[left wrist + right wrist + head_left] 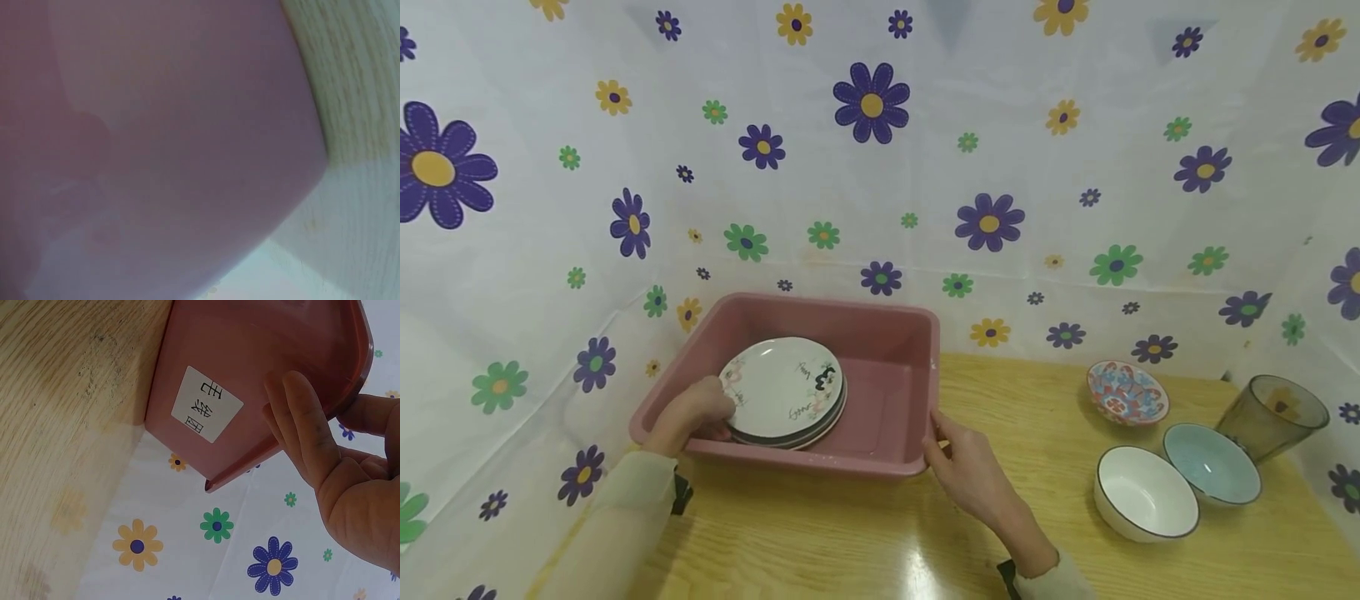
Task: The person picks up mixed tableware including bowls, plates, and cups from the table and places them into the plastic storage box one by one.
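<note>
A pink plastic basin (880, 400) stands on the wooden table. In its left half lies a stack of plates (778, 387), the top one white with flowers and lettering. My left hand (700, 408) reaches over the front left of the basin and grips the stack's left edge, its fingertips partly hidden. At the front right corner, my right hand (966, 467) holds the basin. The right wrist view shows that hand's fingers (306, 419) against the outer wall under the rim, beside a white label (206, 405). Blurred pink wall fills most of the left wrist view.
On the right of the table stand a patterned bowl (1127, 393), a pale blue bowl (1212, 464), a white bowl with a dark rim (1146, 493) and a tinted glass (1273, 417). A flowered sheet (887, 192) hangs behind and along the sides.
</note>
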The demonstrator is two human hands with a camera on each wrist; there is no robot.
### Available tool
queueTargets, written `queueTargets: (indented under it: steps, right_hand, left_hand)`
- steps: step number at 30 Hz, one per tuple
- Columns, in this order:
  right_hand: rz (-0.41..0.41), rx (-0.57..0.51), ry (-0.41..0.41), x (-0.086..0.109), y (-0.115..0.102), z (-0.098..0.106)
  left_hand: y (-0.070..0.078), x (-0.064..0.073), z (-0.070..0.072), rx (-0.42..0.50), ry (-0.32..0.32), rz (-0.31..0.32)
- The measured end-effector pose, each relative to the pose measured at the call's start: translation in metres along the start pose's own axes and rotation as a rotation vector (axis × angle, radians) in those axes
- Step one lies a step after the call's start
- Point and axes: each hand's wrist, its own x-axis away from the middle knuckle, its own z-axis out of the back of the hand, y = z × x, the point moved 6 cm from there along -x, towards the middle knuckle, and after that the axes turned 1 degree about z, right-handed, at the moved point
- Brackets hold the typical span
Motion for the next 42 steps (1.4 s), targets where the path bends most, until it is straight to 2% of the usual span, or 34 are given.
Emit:
queueTargets:
  steps: [4,15,25,33,42]
  right_hand:
    - [-0.015,-0.001,-0.004,-0.0007,0.0002,0.0011]
    - [-0.007,-0.027,-0.007,-0.0014,0.0003,0.0009]
    - [-0.007,-0.031,-0.015,-0.001,0.0008,0.0009]
    - [-0.009,-0.034,-0.013,-0.0007,0.001,0.0009]
    - [-0.019,-0.03,-0.022,-0.0005,0.0017,0.0007]
  left_hand:
    - [0.0028,-0.0003,0.0017,-0.003,-0.012,-0.005]
    - [0.0016,-0.0035,0.0044,-0.117,-0.035,-0.027]
    - [-0.0016,-0.0082,0.0058,-0.11,-0.072,0.001]
    - [-0.001,-0.0082,0.0074,-0.11,-0.072,0.021]
    - [0.0004,-0.0089,0.0101,-0.095,-0.05,0.001]
